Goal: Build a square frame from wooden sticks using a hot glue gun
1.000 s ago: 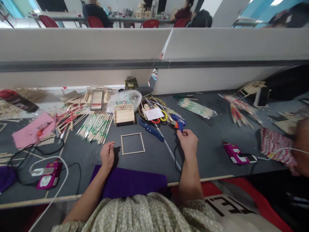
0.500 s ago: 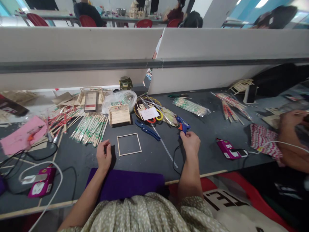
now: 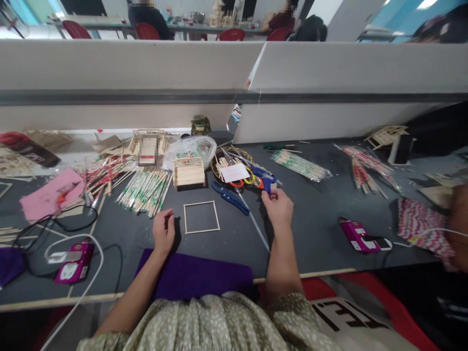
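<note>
In my right hand [image 3: 278, 208] is a blue hot glue gun [image 3: 269, 181] with an orange part near its nozzle, gripped by the handle beside the basket. My left hand [image 3: 163, 233] rests on the table with its fingers curled in, and nothing shows in it. Between my hands lies a square frame of thin sticks [image 3: 185, 219]. Just beyond the frame stand a small stick-built bench [image 3: 189, 174] and a dark blue cutter-like tool [image 3: 230, 197]. A clear glue stick [image 3: 256, 225] stretches toward my right wrist.
Green-wrapped chopsticks [image 3: 146, 191] lie left, another pack [image 3: 302, 165] right. A round basket [image 3: 215, 168] holds scissors and sticks. Purple power boxes [image 3: 75, 263] with cables sit at left and right. Purple cloth [image 3: 197, 275] covers the near edge; a low partition [image 3: 146, 66] stands behind. A person's arm [image 3: 458, 212] is far right.
My right hand has carried the glue gun left, closer to the basket. My left hand stays by the stick frame, its fingers still curled. The whole view has swung slightly left.
</note>
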A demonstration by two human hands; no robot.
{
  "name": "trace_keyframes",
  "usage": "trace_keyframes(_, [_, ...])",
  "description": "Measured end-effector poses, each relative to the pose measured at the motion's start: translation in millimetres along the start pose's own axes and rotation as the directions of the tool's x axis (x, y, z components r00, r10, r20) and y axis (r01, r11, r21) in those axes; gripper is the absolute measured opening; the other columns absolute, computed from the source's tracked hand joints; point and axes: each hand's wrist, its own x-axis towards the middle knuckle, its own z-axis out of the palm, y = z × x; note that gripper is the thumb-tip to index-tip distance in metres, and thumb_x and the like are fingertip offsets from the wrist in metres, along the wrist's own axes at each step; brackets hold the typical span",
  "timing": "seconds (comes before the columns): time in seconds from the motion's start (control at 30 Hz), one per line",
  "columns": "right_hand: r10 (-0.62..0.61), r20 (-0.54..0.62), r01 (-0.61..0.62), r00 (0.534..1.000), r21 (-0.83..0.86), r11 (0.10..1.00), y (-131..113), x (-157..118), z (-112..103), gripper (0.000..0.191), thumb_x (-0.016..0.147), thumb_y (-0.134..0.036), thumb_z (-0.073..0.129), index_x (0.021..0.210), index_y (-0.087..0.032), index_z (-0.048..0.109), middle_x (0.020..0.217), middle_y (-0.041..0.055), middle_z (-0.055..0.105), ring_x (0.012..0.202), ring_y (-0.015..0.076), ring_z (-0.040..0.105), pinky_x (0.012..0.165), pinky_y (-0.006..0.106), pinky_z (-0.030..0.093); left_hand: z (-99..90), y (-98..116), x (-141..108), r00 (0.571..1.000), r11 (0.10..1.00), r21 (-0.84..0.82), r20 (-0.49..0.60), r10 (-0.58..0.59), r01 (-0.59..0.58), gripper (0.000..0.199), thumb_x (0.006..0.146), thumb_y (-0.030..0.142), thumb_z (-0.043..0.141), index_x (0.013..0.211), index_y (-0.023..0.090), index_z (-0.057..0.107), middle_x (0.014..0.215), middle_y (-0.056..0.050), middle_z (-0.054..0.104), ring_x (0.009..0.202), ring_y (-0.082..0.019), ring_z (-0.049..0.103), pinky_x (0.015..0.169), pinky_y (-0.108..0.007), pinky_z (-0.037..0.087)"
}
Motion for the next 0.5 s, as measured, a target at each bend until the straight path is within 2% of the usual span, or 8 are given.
trace_keyframes(0.23, [-0.037,0.021,0.038,0.999,-0.038,0.999,-12,1,10,0.033,0.071,-0.05,0.057,0.081,-0.019,0.065,0.068,0.0041,0.064,0.061,0.0187,0.055,0.062,0.03,0.041,-1.9,3,3,0.999,0.999,0.019,-0.01,0.044,-0.043,0.017,0.094,0.026,0.049,0.102,0.017,0.062,0.091,-0.007,0.065,0.085,-0.019,0.062,0.08,-0.035,0.05])
trace_keyframes(0.37, [-0.02,0.024,0.022,1.0,-0.085,0.996,-1,-3,4,0.033,0.071,-0.05,0.056,0.079,-0.02,0.064,0.068,0.0043,0.064,0.06,0.0186,0.054,0.06,0.03,0.04,-2.5,5,4,1.0,0.999,0.032,-0.017,0.018,-0.018,0.017,0.093,0.027,0.049,0.1,0.018,0.062,0.089,-0.006,0.065,0.084,-0.019,0.061,0.08,-0.035,0.05])
trace_keyframes(0.5, [0.058,-0.01,-0.059,0.998,-0.131,0.99,15,-6,-10,0.03,0.071,-0.048,0.055,0.077,-0.019,0.062,0.067,0.0055,0.063,0.061,0.0193,0.054,0.061,0.03,0.039,-2.6,6,5,1.0,1.0,0.028,0.0,-0.006,0.006,0.018,0.093,0.028,0.049,0.099,0.018,0.062,0.089,-0.006,0.064,0.083,-0.019,0.061,0.08,-0.035,0.05])
